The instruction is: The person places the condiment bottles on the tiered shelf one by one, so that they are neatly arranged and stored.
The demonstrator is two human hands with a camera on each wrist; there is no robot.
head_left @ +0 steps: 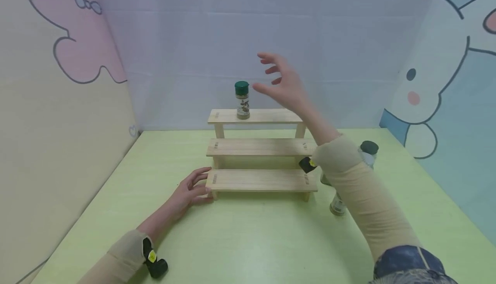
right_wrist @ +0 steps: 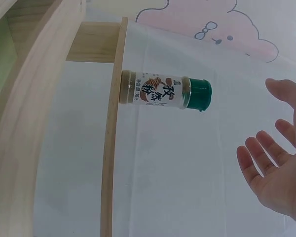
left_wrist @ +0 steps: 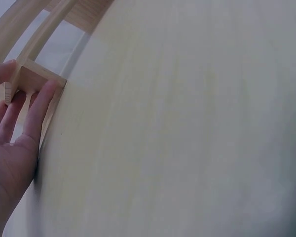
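Observation:
A spice jar [head_left: 243, 100] with a green cap and a printed label stands upright at the left part of the top step of a three-tier wooden shelf [head_left: 261, 180]. My right hand [head_left: 284, 83] hovers to the right of the jar, apart from it, with fingers spread and nothing held. The right wrist view shows the same gap between the jar [right_wrist: 160, 91] and the hand [right_wrist: 281, 163]. At the lowest step's left end, my left hand [head_left: 190, 191] holds the wood; in the left wrist view its fingers [left_wrist: 37, 111] bend around the board's end.
Right of the shelf, partly behind my right sleeve, several jars stand on the pale green table [head_left: 255, 241]: a dark-capped jar [head_left: 369, 150] and a lower jar [head_left: 338, 206] among them. A white cloth backdrop [head_left: 186, 51] rises behind, with printed walls on both sides.

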